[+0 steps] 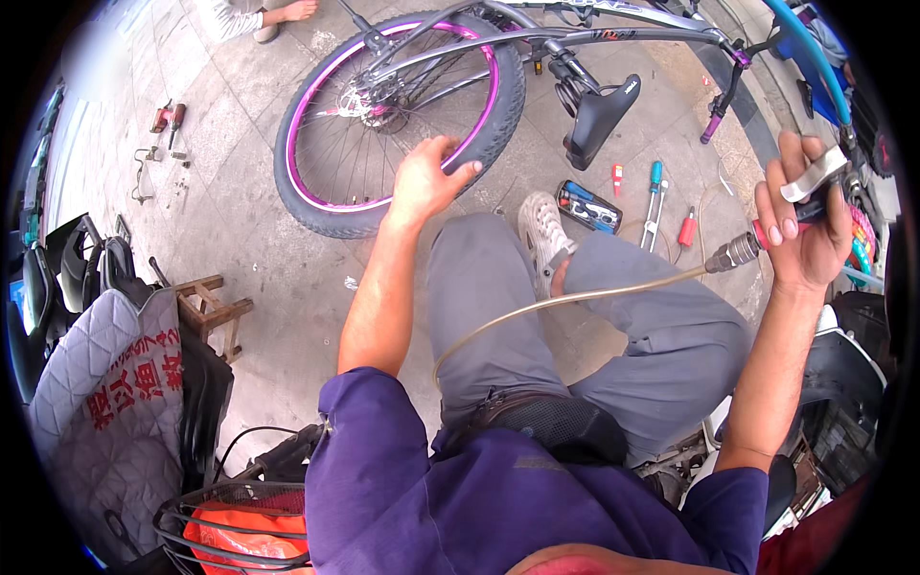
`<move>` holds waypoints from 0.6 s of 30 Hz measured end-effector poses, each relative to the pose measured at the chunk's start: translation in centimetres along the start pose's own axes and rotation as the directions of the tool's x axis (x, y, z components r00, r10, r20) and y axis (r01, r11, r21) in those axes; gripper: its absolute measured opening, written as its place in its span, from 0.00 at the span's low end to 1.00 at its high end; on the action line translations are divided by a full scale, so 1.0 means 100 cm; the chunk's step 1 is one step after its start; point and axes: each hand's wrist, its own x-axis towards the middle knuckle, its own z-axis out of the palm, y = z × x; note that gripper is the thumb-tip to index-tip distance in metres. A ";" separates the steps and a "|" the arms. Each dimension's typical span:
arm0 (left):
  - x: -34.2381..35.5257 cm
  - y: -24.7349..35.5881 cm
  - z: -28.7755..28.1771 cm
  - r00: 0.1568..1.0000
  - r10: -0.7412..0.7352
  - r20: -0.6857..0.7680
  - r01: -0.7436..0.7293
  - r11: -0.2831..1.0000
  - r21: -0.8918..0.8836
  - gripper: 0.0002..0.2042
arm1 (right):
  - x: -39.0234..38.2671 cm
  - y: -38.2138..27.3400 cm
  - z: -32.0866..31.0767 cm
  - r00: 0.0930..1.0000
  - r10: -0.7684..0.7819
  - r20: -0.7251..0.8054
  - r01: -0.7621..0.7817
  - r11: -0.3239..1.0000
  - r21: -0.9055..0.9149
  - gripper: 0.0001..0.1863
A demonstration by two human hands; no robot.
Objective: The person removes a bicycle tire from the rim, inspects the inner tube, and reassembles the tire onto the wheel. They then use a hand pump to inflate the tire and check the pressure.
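A bicycle with a black-tyred wheel [496, 125] and pink rim lies tipped over in front of me. My left hand [426, 182] is over the near right side of this wheel, thumb apart from the fingers. Whether it touches the tyre I cannot tell. Raised at the right, my right hand [803, 225] is closed around an air gun [815, 175] with a silver lever. A metal coupling [733, 253] joins the gun to a clear yellowish air hose [565, 299], which sags across my legs.
Right of my shoe lie a tool case [587, 207], a teal-handled screwdriver [655, 175] and a red-handled tool [687, 228]. Red tools [168, 119] lie far left, near a wooden stool [213, 311]. Parked vehicles flank me; another person's foot [299, 11] shows at the top.
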 end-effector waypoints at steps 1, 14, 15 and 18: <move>-0.007 0.005 0.008 0.999 0.025 0.040 -0.029 0.995 0.093 0.31 | -0.014 -0.009 -0.009 0.998 -0.025 -0.063 0.025 1.000 0.001 0.29; -0.010 -0.020 0.020 0.985 -0.024 0.172 -0.050 0.910 0.412 0.36 | -0.001 0.087 -0.099 0.886 -0.095 -0.453 0.220 0.947 0.232 0.23; -0.011 -0.019 0.018 0.985 -0.016 0.170 -0.057 0.907 0.418 0.36 | 0.000 0.092 -0.111 0.867 -0.069 -0.494 0.235 0.930 0.282 0.23; -0.019 -0.027 0.019 0.988 -0.011 0.152 -0.048 0.925 0.377 0.36 | -0.030 0.114 -0.157 0.893 0.076 -0.444 0.106 0.922 0.372 0.23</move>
